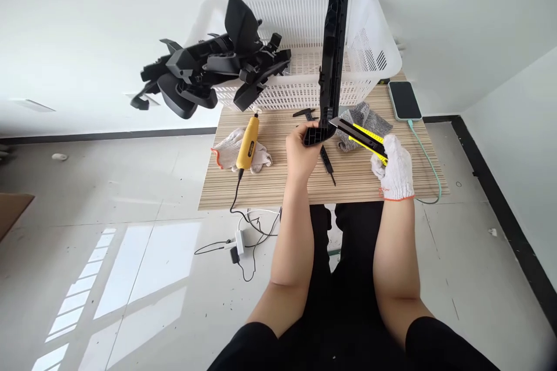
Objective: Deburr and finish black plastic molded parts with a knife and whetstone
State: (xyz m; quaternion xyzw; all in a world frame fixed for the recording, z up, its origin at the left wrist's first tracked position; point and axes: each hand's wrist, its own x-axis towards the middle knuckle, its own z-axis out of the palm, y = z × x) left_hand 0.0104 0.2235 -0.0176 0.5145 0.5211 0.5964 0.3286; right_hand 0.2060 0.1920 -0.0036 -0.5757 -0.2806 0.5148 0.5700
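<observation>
My bare left hand (302, 152) grips the lower end of a long black plastic part (331, 58), which rises up past the top edge of the view. My right hand (397, 169), in a white knitted glove with an orange cuff, is closed round a yellow and black utility knife (368, 140). The knife's blade points left, and its tip is at or close beside the part's lower corner, just right of my left hand. Whether blade and part touch, I cannot tell. Beneath the part lies a black caliper (326, 163) on the wooden table (278, 191).
Behind stands a white basket (369, 78), with several black plastic parts (217, 66) heaped over its left side. On the table are a yellow corded tool (248, 144), a white glove (227, 151), a grey cloth (364, 122) and a phone (404, 101) with a green cable.
</observation>
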